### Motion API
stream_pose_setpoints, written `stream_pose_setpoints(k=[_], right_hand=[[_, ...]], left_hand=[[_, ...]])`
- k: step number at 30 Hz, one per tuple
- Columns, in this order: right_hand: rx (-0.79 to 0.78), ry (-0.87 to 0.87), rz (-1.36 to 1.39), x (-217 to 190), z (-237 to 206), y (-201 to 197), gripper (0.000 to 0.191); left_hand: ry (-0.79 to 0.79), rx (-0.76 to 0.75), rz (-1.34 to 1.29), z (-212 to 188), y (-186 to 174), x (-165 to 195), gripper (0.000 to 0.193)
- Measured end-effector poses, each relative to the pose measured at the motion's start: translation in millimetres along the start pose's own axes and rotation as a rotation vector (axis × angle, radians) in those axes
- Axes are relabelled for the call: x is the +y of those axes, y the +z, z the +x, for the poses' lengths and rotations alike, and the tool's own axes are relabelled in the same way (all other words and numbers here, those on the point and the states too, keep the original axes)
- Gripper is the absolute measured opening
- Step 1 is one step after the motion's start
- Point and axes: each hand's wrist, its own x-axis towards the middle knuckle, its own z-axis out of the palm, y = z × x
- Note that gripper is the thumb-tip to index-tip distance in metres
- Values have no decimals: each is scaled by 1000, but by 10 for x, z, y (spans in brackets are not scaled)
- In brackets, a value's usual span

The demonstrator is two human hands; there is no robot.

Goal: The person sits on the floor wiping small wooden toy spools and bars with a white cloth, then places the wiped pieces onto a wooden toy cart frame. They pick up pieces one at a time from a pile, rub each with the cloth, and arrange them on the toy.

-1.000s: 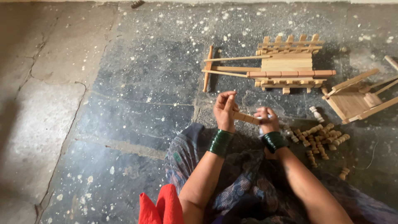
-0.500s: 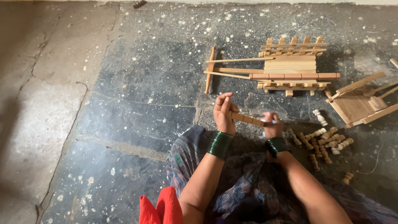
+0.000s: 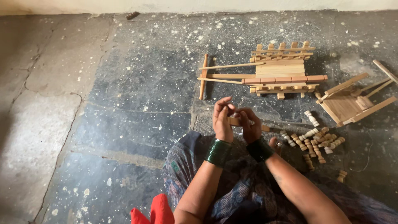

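Observation:
My left hand point(image 3: 222, 119) and my right hand point(image 3: 250, 125) meet in front of my lap, both closed on a short flat wooden strip point(image 3: 234, 121) that lies across between them and sticks out to the right. Dark green bangles circle both wrists. Beyond the hands a wooden toy cart point(image 3: 277, 71) with a railed bed and long shafts rests on the stone floor. A heap of small turned wooden pegs point(image 3: 316, 140) lies just to the right of my right hand.
A second, partly built wooden frame point(image 3: 351, 101) lies tilted at the far right. The floor is dark speckled stone point(image 3: 137, 91) with cracks and paler slabs to the left. A wall base runs along the top. Patterned cloth point(image 3: 232, 195) covers my lap.
My right hand has shifted left along the strip, closer to my left hand. The camera view has shifted slightly; the cart and pegs stay where they were.

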Motion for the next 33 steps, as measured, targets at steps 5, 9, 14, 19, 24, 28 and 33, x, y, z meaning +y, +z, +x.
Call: stream_pose_setpoints(k=[5, 9, 14, 19, 24, 28, 33], right_hand=[[91, -168, -605, 743, 69, -498, 31], [173, 261, -216, 809, 71, -679, 41], [46, 321, 15, 166, 80, -296, 42], [-99, -125, -19, -290, 14, 94, 31], [-224, -446, -426, 226, -44, -193, 35], [-212, -343, -646, 700, -16, -638, 18], [-178, -202, -808, 602, -10, -637, 14]], left_hand=[[14, 100, 28, 96, -94, -4, 41], [74, 39, 55, 50, -57, -112, 43], [46, 58, 178, -18, -43, -145, 36], [69, 94, 161, 80, -171, -176, 20], [106, 222, 16, 255, -361, -156, 18], [111, 231, 136, 303, -333, -74, 18], [122, 97, 278, 183, -143, -51, 19]])
